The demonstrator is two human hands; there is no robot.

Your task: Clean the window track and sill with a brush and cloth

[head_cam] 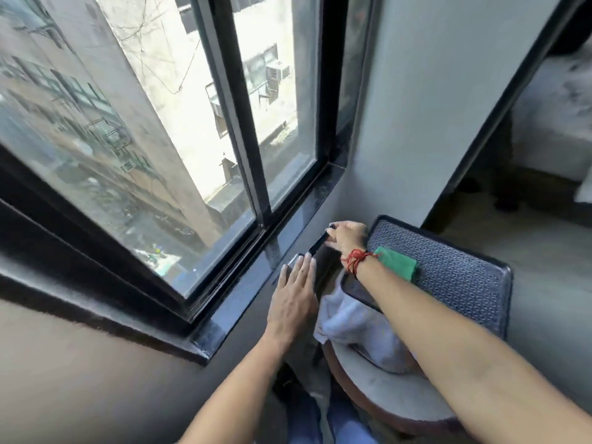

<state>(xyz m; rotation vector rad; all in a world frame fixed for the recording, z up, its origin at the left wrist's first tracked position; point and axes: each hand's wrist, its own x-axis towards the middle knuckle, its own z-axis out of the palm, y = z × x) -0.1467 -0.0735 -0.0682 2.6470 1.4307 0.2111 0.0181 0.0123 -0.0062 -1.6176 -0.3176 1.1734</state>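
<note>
The black window sill (243,293) runs below the black sliding track (288,206) and the glass panes. My right hand (347,237), with a red thread on its wrist, is closed on a slim black brush (318,244) just off the sill's inner edge. My left hand (296,283) lies flat with fingers straight on a dark flat thing at that same edge; a shiny corner (292,261) shows by the fingertips. A green cloth (398,262) lies on a patterned tray (455,270), partly behind my right wrist. A white towel (352,318) hangs below the tray.
The tray rests on a round stool (381,389) with a white seat, close to the wall under the window. To the right a dark-framed doorway (480,149) opens onto another room. The grey wall (80,379) lies below the sill at left.
</note>
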